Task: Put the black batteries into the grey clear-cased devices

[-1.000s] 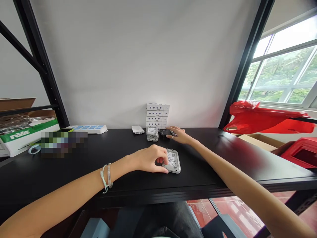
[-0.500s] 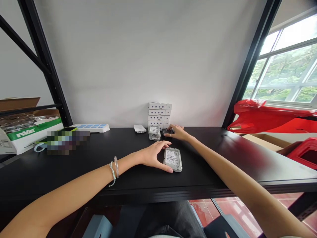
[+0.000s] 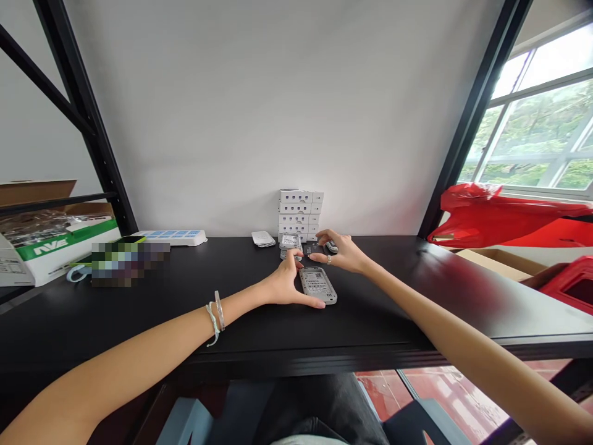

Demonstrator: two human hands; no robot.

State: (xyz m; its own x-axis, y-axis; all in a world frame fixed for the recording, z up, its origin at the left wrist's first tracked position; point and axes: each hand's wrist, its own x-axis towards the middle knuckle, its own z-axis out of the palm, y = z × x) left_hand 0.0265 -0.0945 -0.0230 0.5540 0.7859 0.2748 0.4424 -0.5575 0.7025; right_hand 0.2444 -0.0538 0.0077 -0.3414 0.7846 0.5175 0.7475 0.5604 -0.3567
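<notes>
My left hand (image 3: 290,285) spans a white rectangular device (image 3: 319,287), which shows a printed label in its recessed back. The thumb lies at its near edge and the fingers at its far left corner. Beyond it, my right hand (image 3: 341,252) has its thumb and fingers about a flat black piece (image 3: 313,249) that looks like a battery; its right part is hidden. A small stack of similar white devices (image 3: 290,240) stands just behind the left fingertips, partly covered. A rounded grey-white item (image 3: 332,246) shows behind the right hand.
Stacked white boxes (image 3: 296,210) stand against the wall. Thin white covers (image 3: 263,238) lie to their left. A power strip (image 3: 173,237), blue-handled scissors (image 3: 76,274) and an open carton (image 3: 60,247) are at left. Red plastic (image 3: 500,216) hangs at right.
The white device has shifted slightly away from me and turned, with my left hand at its edges. My right hand has drawn back a little, showing more of the black piece.
</notes>
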